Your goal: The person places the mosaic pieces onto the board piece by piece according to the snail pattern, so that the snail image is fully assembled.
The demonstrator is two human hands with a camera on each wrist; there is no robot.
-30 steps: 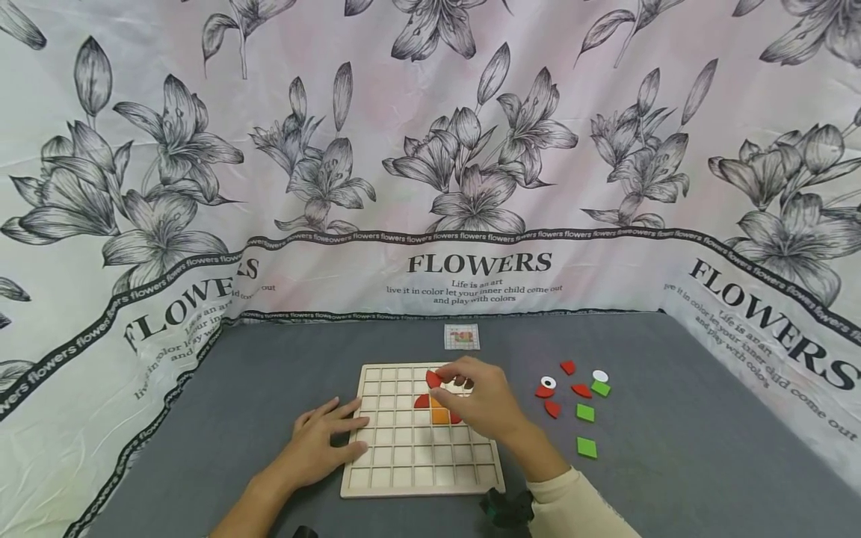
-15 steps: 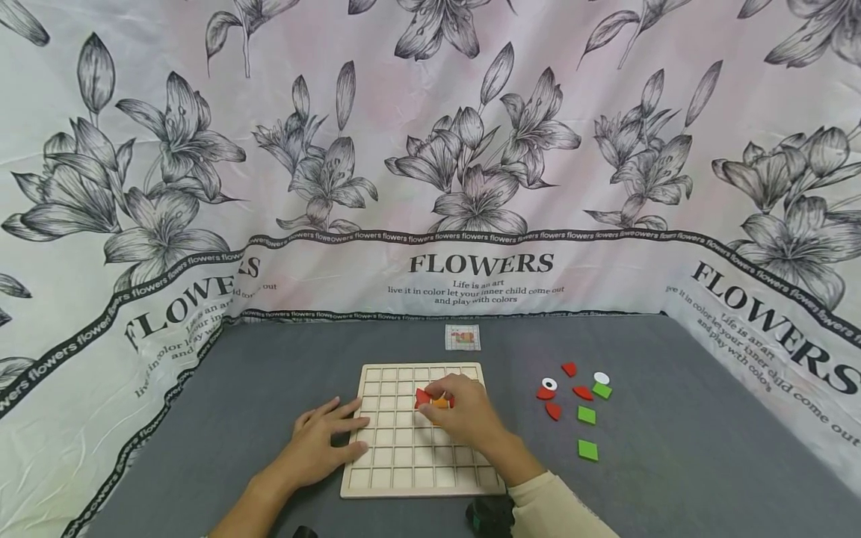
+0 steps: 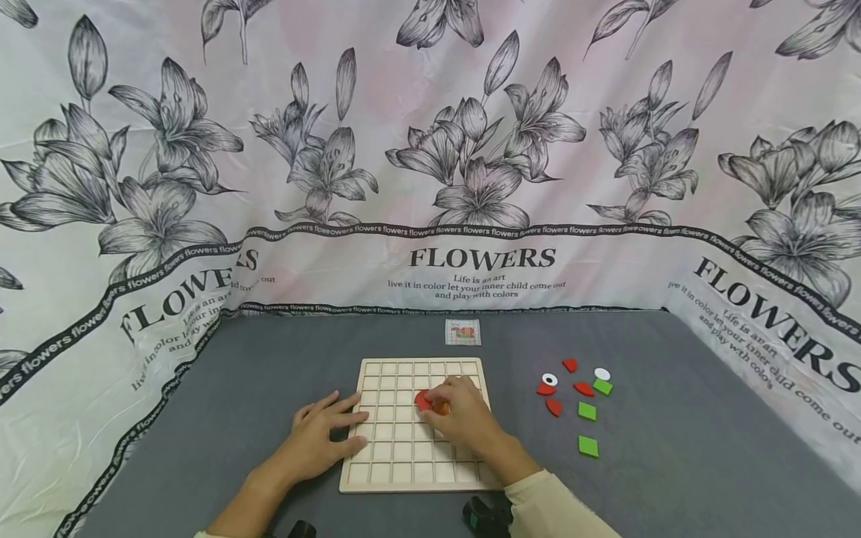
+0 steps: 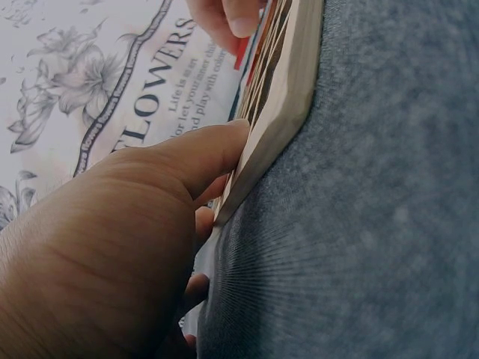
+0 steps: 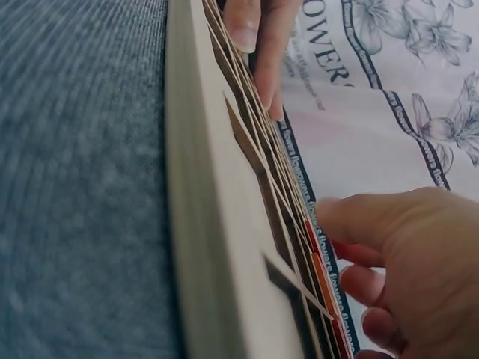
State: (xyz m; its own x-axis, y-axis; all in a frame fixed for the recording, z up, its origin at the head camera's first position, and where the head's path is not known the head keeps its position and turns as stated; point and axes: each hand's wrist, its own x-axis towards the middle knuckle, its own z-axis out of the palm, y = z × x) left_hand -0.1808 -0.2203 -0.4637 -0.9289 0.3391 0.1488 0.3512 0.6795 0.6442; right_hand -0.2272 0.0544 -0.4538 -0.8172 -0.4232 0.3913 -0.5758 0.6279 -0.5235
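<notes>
A pale wooden grid board (image 3: pixel 373 493) lies on the grey cloth in front of me. My left hand (image 3: pixel 315 441) rests at its left side with spread fingers, thumb and fingertips on the edge; the left wrist view shows the thumb (image 4: pixel 224 142) against the rim. My right hand (image 3: pixel 464 418) is over the board's middle, pinching a red quarter-circle tile (image 3: pixel 421 399) low at the grid between thumb and fingers. Beside it an orange tile (image 3: pixel 441 408) shows partly beneath the fingers. Other tiles there are hidden by the hand.
Right of the board lie several loose tiles: red quarter circles (image 3: pixel 554 407), green squares (image 3: pixel 587 411), a white disc (image 3: pixel 602 373) and a black-and-white eye disc (image 3: pixel 549 379). A small picture card (image 3: pixel 463 332) lies behind the board. A dark object (image 3: pixel 480 515) sits by the right sleeve.
My right hand has moved left and down with the red quarter-circle tile, from above the grid to beside the orange tile. The left hand has stayed at the board's edge.
</notes>
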